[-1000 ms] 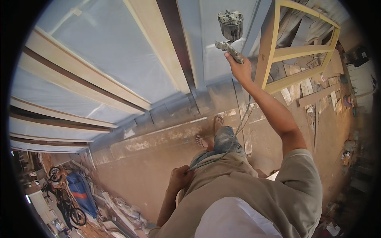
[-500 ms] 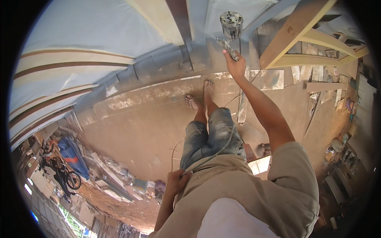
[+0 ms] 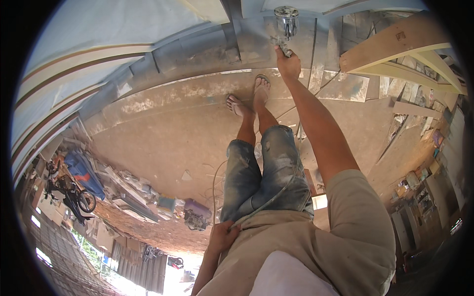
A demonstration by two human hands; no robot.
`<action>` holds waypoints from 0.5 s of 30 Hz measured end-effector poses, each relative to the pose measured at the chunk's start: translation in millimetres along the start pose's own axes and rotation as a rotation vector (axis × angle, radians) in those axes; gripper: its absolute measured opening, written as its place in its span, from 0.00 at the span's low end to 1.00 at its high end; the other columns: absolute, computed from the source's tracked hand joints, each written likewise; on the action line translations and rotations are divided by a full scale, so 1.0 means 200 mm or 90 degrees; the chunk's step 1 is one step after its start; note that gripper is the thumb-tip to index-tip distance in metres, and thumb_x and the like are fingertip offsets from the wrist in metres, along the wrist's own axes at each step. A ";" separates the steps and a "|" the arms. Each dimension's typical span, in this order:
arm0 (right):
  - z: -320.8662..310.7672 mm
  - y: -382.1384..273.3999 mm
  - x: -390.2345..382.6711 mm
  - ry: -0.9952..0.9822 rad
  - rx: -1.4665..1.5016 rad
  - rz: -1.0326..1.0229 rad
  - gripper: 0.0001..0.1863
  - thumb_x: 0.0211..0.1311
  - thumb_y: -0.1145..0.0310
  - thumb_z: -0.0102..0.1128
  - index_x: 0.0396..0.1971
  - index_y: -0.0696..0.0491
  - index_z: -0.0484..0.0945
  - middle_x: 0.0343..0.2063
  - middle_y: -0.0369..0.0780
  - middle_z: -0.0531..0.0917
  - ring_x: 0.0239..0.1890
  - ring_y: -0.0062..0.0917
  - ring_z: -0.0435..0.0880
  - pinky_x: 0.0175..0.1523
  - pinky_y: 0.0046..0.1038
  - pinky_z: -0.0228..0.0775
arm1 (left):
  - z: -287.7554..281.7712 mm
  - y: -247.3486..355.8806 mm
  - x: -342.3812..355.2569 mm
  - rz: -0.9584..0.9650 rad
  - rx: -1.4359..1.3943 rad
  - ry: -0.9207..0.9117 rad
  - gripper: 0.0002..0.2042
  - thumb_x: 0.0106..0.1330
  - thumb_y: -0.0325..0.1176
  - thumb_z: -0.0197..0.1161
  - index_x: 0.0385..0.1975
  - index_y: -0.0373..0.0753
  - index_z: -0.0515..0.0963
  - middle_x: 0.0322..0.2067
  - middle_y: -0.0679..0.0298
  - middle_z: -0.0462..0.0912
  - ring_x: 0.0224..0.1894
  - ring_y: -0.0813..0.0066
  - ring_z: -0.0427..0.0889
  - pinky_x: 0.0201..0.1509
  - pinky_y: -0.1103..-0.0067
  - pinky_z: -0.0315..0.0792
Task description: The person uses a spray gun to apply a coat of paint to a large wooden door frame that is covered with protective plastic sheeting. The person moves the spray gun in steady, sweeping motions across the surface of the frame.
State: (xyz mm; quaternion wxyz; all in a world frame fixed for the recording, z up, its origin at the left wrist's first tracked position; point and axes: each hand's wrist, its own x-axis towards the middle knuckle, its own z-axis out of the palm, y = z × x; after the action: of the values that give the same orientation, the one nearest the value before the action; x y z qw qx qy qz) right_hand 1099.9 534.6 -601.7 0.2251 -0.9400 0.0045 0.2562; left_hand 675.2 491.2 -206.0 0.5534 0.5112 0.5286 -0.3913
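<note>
My right hand [image 3: 289, 65] is closed around the handle of a spray gun [image 3: 281, 45], held out at arm's length. A round metal cup [image 3: 287, 23], its lid splattered with paint, sits on top of the gun. Beyond it rise pale, whitish-blue panels [image 3: 123, 24] with dark and cream strips. Down at my waist, my left hand [image 3: 224, 237] is closed on a thin hose [image 3: 271, 198]. This hose runs across my thighs and up towards the right arm; part of it hangs in a loop at the left.
A wooden frame [image 3: 395, 44] stands at the far right, with scrap boards [image 3: 414, 108] on the floor beside it. At the left lie a motorcycle [image 3: 74, 195], a blue cover [image 3: 84, 172] and piled offcuts. A purple item [image 3: 196, 207] rests near my left side.
The spray gun has shifted slightly down and left across the panel. My view has tilted, so the wooden frame sits farther right. My left hand stays at the waist with the hose.
</note>
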 end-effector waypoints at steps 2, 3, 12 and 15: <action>-0.09 -0.05 -0.01 0.013 0.041 -0.020 0.33 0.54 0.33 0.64 0.38 0.52 0.86 0.32 0.51 0.87 0.42 0.52 0.85 0.47 0.46 0.75 | 0.00 0.02 -0.01 -0.017 -0.005 0.011 0.15 0.64 0.41 0.66 0.26 0.33 0.78 0.20 0.47 0.78 0.21 0.61 0.77 0.29 0.68 0.69; -0.17 -0.08 -0.04 0.027 0.081 -0.049 0.32 0.55 0.34 0.65 0.37 0.52 0.86 0.31 0.51 0.87 0.41 0.52 0.85 0.47 0.45 0.75 | -0.01 0.04 -0.02 0.019 -0.009 0.025 0.15 0.64 0.41 0.66 0.26 0.33 0.78 0.20 0.47 0.78 0.22 0.59 0.77 0.29 0.67 0.69; -1.36 -0.66 -0.54 0.039 0.367 -0.248 0.21 0.59 0.52 0.72 0.35 0.58 0.85 0.21 0.36 0.80 0.27 0.20 0.76 0.37 0.27 0.69 | -0.13 0.23 -0.10 0.303 0.086 0.159 0.16 0.62 0.42 0.67 0.25 0.33 0.78 0.22 0.44 0.79 0.25 0.49 0.81 0.30 0.63 0.71; -1.73 -0.85 -0.77 0.053 0.445 -0.292 0.20 0.61 0.55 0.72 0.35 0.59 0.84 0.20 0.31 0.77 0.26 0.15 0.72 0.34 0.23 0.67 | -0.20 0.29 -0.12 0.363 0.120 0.213 0.16 0.61 0.43 0.67 0.24 0.34 0.79 0.21 0.45 0.79 0.25 0.46 0.81 0.29 0.61 0.72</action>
State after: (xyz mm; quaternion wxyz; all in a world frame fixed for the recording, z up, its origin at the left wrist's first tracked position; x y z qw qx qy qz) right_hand 1153.7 524.3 -190.5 0.5812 -0.7933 -0.1095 0.1441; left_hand 720.7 537.9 -170.8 0.4961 0.7446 0.4094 -0.1786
